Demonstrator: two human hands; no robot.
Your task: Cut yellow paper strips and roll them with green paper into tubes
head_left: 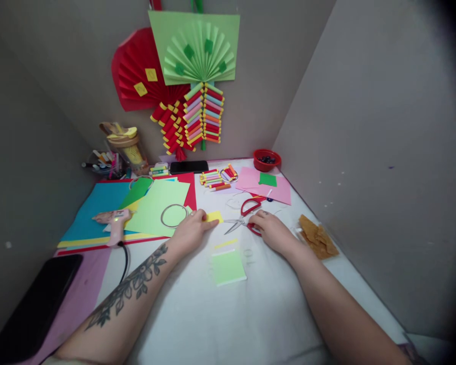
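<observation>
Between the fingers of my left hand [192,230] is a small piece of yellow paper [214,217], its right end sticking out past the fingertips. My right hand [271,230] has its fingers on the lower loop of a pair of scissors [242,221] with red handles. The blades are spread and point left, close to the yellow paper. Nearer to me lie a thin yellow paper strip [226,244] and a light green paper square [228,267] with a white edge. A metal ring [174,216] rests on light green sheets [152,208] beside my left hand.
At the left, a pink glue gun [116,225] with a black cable lies on coloured sheets. Rolled paper pieces [212,177], pink paper [281,191] and a red bowl [266,160] are at the back. A brown packet [317,237] sits right. Paper fans [202,50] hang behind.
</observation>
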